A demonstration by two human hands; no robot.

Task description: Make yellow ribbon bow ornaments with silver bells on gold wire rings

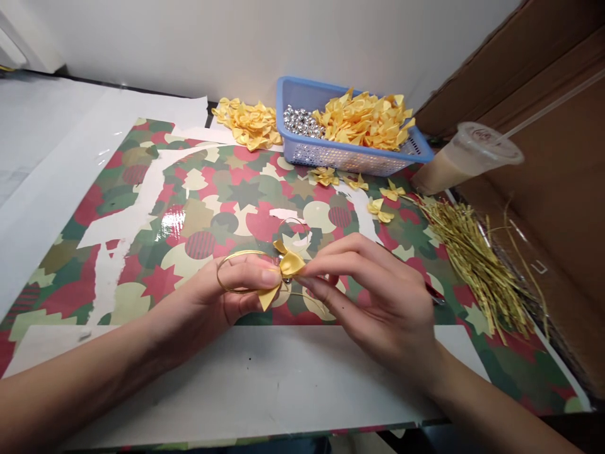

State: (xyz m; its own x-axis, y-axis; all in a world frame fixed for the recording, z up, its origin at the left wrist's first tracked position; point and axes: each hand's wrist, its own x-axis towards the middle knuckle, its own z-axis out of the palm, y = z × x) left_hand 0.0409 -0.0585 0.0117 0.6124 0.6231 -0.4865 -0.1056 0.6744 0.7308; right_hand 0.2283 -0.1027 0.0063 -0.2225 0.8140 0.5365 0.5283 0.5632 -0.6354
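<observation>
- Left hand point(239, 284) pointed inward; thumb and fingers pinched the yellow bow point(292, 263).
- Right hand point(390, 293), fingers bent, gripped the bow's right edge.
- Bow sat between both hands, above the counter point(212, 394).

Plain off-white wall point(179, 44) ran behind the table, its surface smooth and shading to grey in places. Brown, cardboard-like panels point(567, 120) closed off the right side and darkened toward the upper corner. Table covering point(246, 192) was glossy, printed with stars, trees and circles in red, green and cream — torn to white in long, ragged patches point(137, 211). White sheets point(51, 139) overlapped at left; another white sheet point(278, 397) lay along the near edge. White object at upper left point(33, 38) was cut off by the frame — identity unclear. Light left glare point(172, 224) on the covering.
</observation>
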